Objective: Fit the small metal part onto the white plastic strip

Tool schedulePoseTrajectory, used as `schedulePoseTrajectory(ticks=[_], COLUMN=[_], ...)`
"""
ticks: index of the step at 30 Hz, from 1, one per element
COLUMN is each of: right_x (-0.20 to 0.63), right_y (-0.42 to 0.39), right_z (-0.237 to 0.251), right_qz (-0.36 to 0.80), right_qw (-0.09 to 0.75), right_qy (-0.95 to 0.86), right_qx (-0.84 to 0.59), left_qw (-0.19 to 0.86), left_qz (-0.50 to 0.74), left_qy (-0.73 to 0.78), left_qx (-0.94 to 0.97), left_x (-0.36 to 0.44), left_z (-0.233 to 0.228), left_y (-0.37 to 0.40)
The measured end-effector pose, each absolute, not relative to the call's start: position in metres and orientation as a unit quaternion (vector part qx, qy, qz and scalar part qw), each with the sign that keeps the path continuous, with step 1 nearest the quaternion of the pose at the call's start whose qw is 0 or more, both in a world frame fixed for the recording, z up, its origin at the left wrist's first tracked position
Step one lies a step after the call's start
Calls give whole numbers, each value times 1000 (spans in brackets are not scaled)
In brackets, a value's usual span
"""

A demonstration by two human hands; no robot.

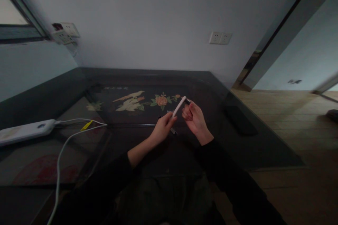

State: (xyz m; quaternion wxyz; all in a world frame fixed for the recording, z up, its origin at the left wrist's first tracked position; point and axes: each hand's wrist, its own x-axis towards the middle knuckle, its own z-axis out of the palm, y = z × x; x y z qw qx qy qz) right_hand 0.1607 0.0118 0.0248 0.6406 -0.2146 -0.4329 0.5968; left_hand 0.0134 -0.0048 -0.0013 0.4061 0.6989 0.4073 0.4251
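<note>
White pen (179, 107) up over the dark glass table (79, 88), just this side of the flower-and-bird inlay (148, 101), lower end pinched in the left hand (161, 129). Dark cap end nipped between right hand (194, 119) fingertips, seemingly still seated on the barrel. White power bank (25, 130) with cable (66, 140) well off to the pen's left.

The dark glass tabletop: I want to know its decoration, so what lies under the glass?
Under the dark glass tabletop shows a painted panel of birds and flowers. The left hand, right hand and slim white pen cover part of it.
</note>
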Motion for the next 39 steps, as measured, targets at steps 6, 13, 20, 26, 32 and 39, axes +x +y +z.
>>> schedulePoseTrajectory(ticks=[6, 13, 20, 26, 32, 39], right_x=[161, 162, 161, 161, 160, 162], right_y=[11, 11, 11, 9, 9, 11], right_z=[27, 25, 26, 29, 29, 27], right_qz=[601, 581, 585, 594, 576, 581], right_qw=[640, 642, 642, 640, 644, 647], right_qy=[-428, -438, -444, -434, -433, -426], right_qx=[-215, -241, -221, -220, -256, -248], left_qw=[419, 416, 419, 435, 439, 428], left_qz=[431, 402, 408, 422, 424, 394], left_qy=[403, 376, 386, 405, 391, 363], left_qx=[691, 724, 713, 684, 689, 728], left_x=[14, 16, 13, 11, 12, 14], left_z=[-4, 2, 6, 0, -1, 1], left_y=[-5, -15, -10, -2, -5, -13])
